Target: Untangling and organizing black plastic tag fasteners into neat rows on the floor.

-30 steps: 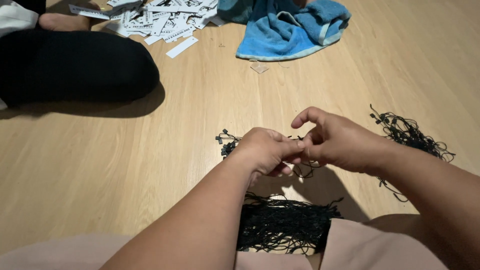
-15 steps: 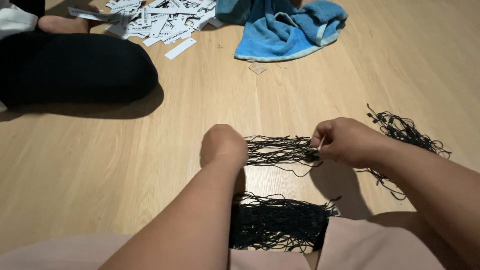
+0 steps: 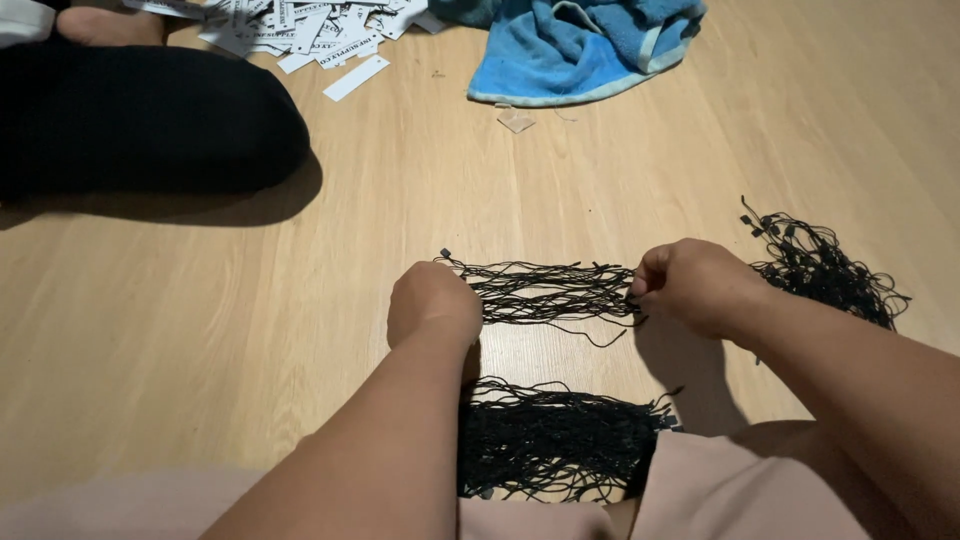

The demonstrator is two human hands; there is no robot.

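Left hand (image 3: 433, 302) at frame centre, knuckles up, curled into a closed fist, forearm running down to the lower left edge. It grips one end of a small bundle of black strings (image 3: 545, 292) that lies stretched flat across the wooden floor (image 3: 200, 300). Right hand (image 3: 695, 285) right of centre, fingers bent in, pinching the other end of the bundle at its left side; forearm slopes to lower right corner. Strings run roughly horizontal between the two hands, a few loose ends curling below.

Bigger pile of black strings (image 3: 555, 440) lower centre, just below the hands, near a pink garment (image 3: 740, 490) at the bottom edge. Another tangled heap (image 3: 825, 270) at right, beside the right wrist. Upper centre: blue towel (image 3: 590, 45). Upper left: white paper tags (image 3: 300, 30) scattered, and another person's black-clad leg (image 3: 140, 120).
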